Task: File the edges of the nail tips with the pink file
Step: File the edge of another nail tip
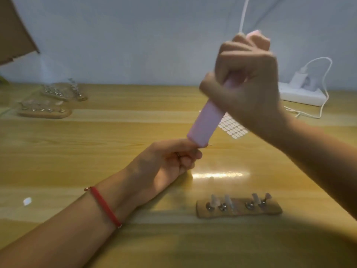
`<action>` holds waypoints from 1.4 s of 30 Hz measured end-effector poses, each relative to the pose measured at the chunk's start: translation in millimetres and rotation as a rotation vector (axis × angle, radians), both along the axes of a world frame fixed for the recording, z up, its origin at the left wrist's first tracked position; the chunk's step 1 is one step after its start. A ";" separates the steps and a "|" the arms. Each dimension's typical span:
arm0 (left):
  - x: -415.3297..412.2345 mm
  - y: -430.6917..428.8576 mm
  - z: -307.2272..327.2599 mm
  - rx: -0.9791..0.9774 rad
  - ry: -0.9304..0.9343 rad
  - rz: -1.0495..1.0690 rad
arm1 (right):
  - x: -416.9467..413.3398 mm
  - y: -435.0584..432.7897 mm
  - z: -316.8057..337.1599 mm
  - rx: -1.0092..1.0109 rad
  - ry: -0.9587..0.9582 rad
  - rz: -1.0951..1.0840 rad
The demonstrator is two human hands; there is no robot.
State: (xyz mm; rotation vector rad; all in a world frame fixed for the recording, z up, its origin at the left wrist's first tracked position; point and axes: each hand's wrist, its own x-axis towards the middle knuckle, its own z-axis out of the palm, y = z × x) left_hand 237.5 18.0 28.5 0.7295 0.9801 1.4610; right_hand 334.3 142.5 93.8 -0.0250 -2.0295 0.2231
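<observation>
My right hand (pixel 245 80) grips the pink file (pixel 204 122) in a fist, raised above the table, with the file slanting down to the left. Its lower end meets the fingertips of my left hand (pixel 170 161), which rests on the wooden table (pixel 77 151) and pinches a small thing there, probably a nail tip; the file and blur hide it. A wooden holder (pixel 239 207) near the front carries several clear nail tips on metal stands.
Two more wooden holders with nail tips (pixel 44 109) lie at the far left. A sheet of small white stickers (pixel 231 126) lies behind the file. A white power strip with a charger and cable (pixel 301 91) sits at the back right. Cardboard (pixel 13 31) juts in top left.
</observation>
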 end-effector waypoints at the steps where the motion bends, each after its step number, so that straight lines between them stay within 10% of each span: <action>1: 0.1 -0.4 -0.4 0.005 -0.003 -0.003 | -0.8 0.4 -0.7 -0.011 0.003 0.002; 12: 4.9 -3.4 8.5 0.018 0.025 0.002 | -0.8 -5.7 -18.4 0.171 -0.097 0.110; 26: 2.4 -2.1 4.3 0.025 0.014 0.007 | 2.6 -13.5 -32.6 0.032 -0.073 0.096; 32: -1.5 8.7 -6.5 -0.018 0.043 0.028 | 16.6 57.5 -2.8 -0.280 0.095 -0.312; 42: 6.6 4.0 -6.6 0.046 0.161 0.038 | 34.1 35.7 -19.0 -0.325 -0.009 -0.187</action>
